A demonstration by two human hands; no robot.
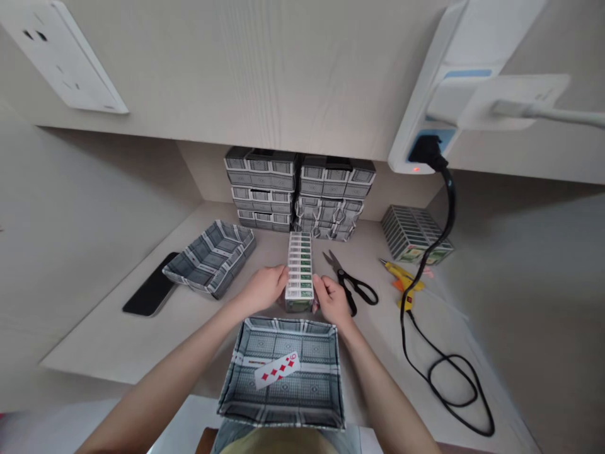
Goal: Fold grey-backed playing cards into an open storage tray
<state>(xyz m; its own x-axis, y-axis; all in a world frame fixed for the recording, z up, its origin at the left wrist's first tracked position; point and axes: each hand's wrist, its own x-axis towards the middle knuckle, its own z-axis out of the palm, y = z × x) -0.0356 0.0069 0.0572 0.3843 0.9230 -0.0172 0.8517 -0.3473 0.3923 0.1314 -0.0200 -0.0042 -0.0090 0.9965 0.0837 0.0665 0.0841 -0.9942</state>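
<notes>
Between my two hands is a row of playing card packs [300, 266], wrapped or stacked together, white-edged with green ends. My left hand [266, 287] grips its left side near the front end. Along the right side, my right hand [331, 298] grips it too, its fingertips partly hidden behind the block. Just in front of me sits an open tray [307, 403] made of grey patterned playing cards. Inside lies a strip of a card with red diamonds [278, 369]. Black-handled scissors [347, 277] lie partly open to the right of my right hand.
A second card tray [212, 284] overlaps a black phone [150, 287] at left. Stacked card boxes [265, 183] stand at the back. On the right are a card-pack block [416, 230], a yellow glue gun [405, 282] and its black cable [451, 403]. A power strip [416, 120] hangs above.
</notes>
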